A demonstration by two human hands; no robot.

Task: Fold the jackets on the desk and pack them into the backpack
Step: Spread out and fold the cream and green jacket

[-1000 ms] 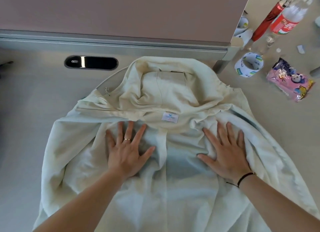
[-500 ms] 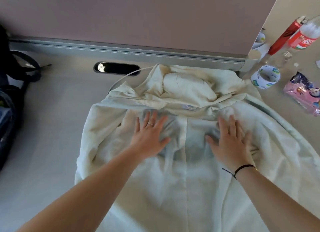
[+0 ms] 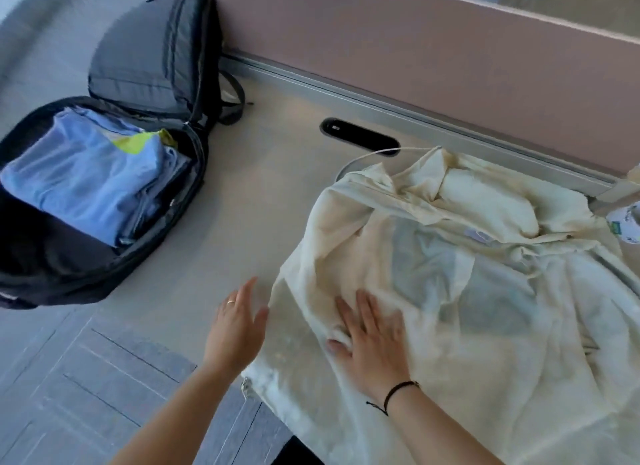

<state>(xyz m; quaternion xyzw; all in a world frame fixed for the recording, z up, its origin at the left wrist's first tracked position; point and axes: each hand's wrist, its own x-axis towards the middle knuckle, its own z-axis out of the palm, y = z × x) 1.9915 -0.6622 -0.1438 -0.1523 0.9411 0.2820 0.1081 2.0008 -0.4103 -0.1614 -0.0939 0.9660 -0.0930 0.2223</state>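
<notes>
right hand flat, fingers spread, on cream jacket lower centre | left hand fingers straight, beside its edge | open backpack left, holds folded blue jacket

A pink partition backs the counter. A black cable slot sits near it; a tape roll shows at the right edge.

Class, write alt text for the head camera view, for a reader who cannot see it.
A person's right hand presses flat on a cream jacket spread on a desk, while the left hand hovers open beside it. To the left, an open black backpack holds folded blue clothes.
</notes>
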